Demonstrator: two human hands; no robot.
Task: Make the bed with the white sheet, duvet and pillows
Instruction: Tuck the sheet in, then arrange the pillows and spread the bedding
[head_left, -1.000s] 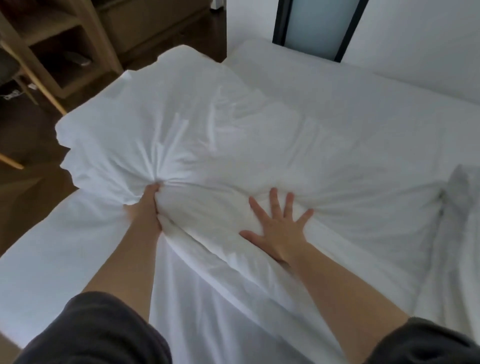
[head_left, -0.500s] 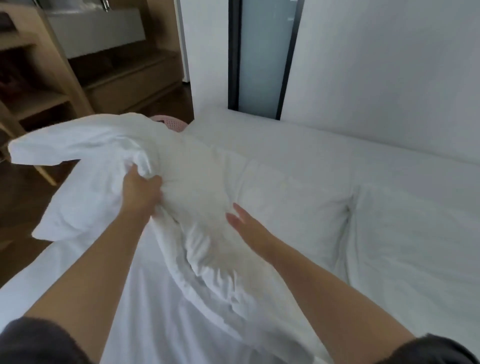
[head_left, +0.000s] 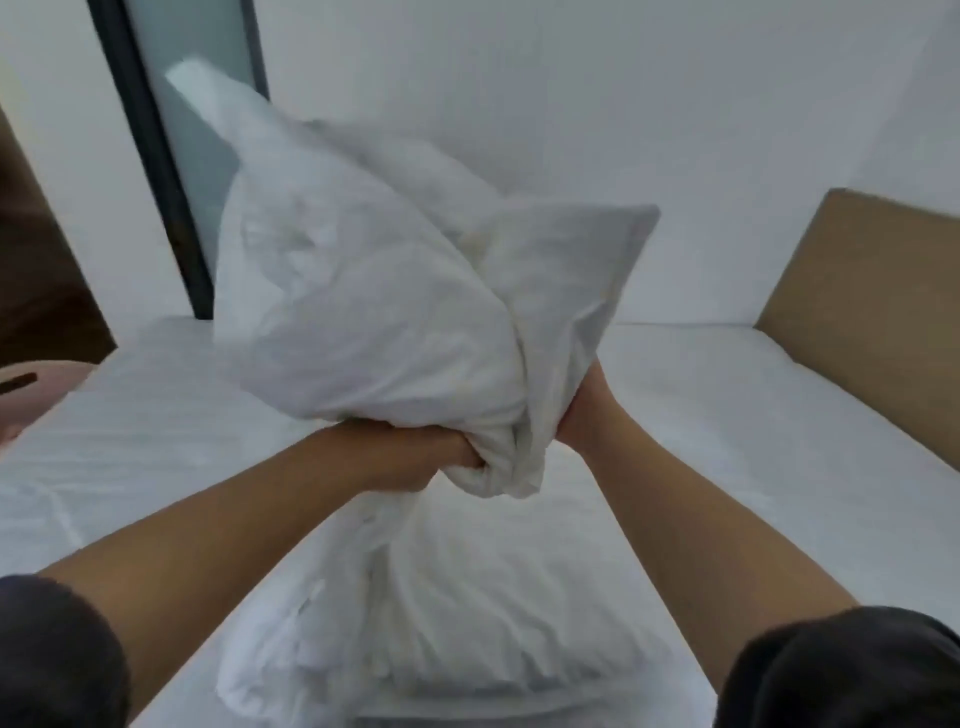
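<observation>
A white pillow (head_left: 363, 312) is held up in the air above the middle of the bed (head_left: 727, 441). It is soft, plump and heavily creased, and its matte cotton case is gathered to a tight twisted knot at the lower end. One limp corner flops up and to the left, a flatter squared corner juts to the right, and both edges are blurred. The left hand (head_left: 441, 457) grips the bunched end from below, its fingers (head_left: 470, 460) curled tight into the cloth. The right hand (head_left: 576, 415) clasps the same bunch from the other side, with its fingers buried in the folds. Dark sleeves (head_left: 52, 649) cover both upper arms. Below the hands more white bedding (head_left: 457, 623) lies rumpled and cushion-shaped on the bed; whether it joins the raised pillow cannot be told. The bed's sheet is smooth and white with a few shallow creases. A flat tan headboard (head_left: 872, 312) with a rounded corner stands at the right against a plain white wall (head_left: 571, 104). A dark-framed frosted glass panel (head_left: 156, 130) stands behind the pillow on the left. Dark wood (head_left: 41, 260) and a pale pink basket (head_left: 31, 395) with a slot handle sit at the left edge. No writing or label can be read.
</observation>
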